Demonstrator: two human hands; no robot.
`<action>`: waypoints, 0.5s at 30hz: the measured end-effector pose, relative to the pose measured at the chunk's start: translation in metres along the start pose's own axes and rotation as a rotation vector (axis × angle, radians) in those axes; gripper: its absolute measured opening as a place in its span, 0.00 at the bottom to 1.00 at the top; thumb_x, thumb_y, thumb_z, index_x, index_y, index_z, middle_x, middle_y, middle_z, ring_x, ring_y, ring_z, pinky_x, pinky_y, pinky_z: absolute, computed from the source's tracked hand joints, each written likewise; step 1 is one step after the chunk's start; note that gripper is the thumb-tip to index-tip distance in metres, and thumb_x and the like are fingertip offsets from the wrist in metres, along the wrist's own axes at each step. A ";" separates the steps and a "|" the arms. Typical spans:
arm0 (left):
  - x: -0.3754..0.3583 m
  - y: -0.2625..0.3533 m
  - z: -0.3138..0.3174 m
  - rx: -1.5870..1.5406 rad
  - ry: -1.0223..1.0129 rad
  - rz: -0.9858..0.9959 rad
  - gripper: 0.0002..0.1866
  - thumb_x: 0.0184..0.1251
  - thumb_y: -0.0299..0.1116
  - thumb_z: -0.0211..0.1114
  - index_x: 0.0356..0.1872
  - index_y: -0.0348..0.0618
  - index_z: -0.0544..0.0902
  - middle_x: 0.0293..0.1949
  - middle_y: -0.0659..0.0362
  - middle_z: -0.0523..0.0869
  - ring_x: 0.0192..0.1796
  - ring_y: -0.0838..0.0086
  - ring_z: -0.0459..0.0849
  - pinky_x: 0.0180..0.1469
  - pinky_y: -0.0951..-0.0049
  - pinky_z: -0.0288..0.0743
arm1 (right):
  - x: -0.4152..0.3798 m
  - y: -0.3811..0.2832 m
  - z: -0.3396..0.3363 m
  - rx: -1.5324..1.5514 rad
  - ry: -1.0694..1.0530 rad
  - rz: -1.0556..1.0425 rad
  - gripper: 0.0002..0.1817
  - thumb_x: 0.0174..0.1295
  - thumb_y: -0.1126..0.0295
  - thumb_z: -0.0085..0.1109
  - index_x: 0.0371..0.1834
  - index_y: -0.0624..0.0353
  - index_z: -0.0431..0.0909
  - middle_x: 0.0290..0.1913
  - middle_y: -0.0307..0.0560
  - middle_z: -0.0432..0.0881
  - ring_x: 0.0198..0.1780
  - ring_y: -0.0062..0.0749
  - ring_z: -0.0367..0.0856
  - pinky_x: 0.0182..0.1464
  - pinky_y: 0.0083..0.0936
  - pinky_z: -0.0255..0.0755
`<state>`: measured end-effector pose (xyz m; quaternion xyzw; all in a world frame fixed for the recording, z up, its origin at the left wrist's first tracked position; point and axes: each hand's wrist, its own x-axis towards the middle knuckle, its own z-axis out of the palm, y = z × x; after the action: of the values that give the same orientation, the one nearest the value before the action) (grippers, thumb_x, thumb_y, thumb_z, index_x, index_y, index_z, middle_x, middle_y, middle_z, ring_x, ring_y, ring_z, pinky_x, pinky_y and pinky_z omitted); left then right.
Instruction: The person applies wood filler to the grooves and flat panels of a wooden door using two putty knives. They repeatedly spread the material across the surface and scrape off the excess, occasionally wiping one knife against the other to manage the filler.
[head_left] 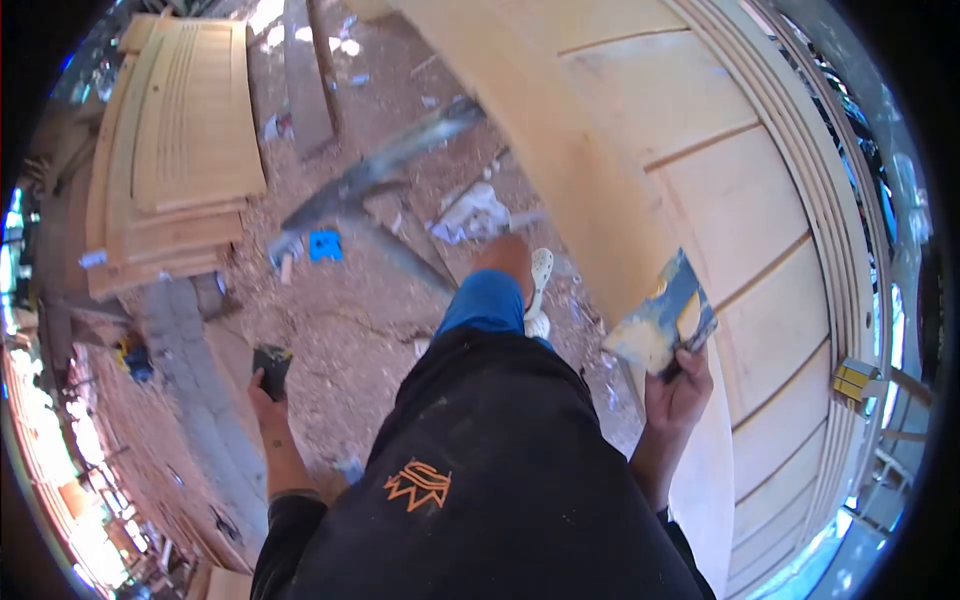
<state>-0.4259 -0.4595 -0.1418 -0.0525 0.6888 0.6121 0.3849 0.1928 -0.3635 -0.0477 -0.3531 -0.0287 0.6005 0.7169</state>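
Observation:
My left hand [268, 405] hangs low on the left, away from the door. Its fingers are closed on a small dark putty scraper [271, 371] with yellowish residue along its upper edge. On the other side, my right hand [682, 388] grips a blue putty board [664, 318] by its lower end. Cream-coloured filler is smeared over much of that board. The board overlaps the edge of a large pale wooden door [745, 190] with grooved panels, lying along my right.
Stacked wooden door panels [190, 110] stand at the upper left. A dark timber trestle [375, 175] crosses the littered floor ahead, near a blue plastic piece [325, 245] and white crumpled wrapping [473, 213]. A yellow box [852, 380] sits at the door's far side.

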 end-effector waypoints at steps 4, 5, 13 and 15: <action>-0.047 -0.117 -0.164 0.035 0.146 -0.260 0.12 0.58 0.34 0.55 0.41 0.42 0.80 0.37 0.60 0.84 0.36 0.70 0.83 0.38 0.67 0.78 | -0.009 -0.008 -0.012 -0.032 -0.150 0.046 0.31 0.52 0.81 0.45 0.64 0.65 0.59 0.61 0.55 0.69 0.62 0.45 0.69 0.64 0.44 0.64; -0.059 -0.134 -0.185 0.049 0.212 -0.303 0.12 0.58 0.34 0.55 0.41 0.43 0.80 0.38 0.60 0.83 0.37 0.70 0.83 0.37 0.68 0.78 | -0.016 -0.009 -0.012 -0.004 -0.200 0.065 0.31 0.52 0.82 0.44 0.64 0.65 0.59 0.62 0.55 0.68 0.64 0.46 0.67 0.65 0.45 0.62; -0.026 -0.151 -0.203 -0.136 0.266 -0.261 0.13 0.55 0.33 0.59 0.42 0.43 0.79 0.37 0.59 0.84 0.36 0.68 0.84 0.38 0.71 0.78 | -0.032 0.048 -0.003 -0.032 -0.183 0.334 0.33 0.52 0.81 0.42 0.67 0.65 0.55 0.65 0.56 0.64 0.65 0.49 0.64 0.67 0.46 0.59; -0.017 -0.107 -0.152 -0.229 0.140 -0.132 0.13 0.55 0.31 0.60 0.42 0.40 0.79 0.38 0.57 0.84 0.37 0.67 0.84 0.41 0.70 0.79 | -0.033 0.076 0.026 -0.060 -0.219 0.411 0.34 0.52 0.81 0.41 0.68 0.64 0.53 0.65 0.56 0.64 0.66 0.48 0.63 0.67 0.45 0.59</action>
<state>-0.4264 -0.6266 -0.2239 -0.1840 0.6347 0.6549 0.3666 0.1073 -0.3784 -0.0571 -0.3052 -0.0516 0.7676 0.5612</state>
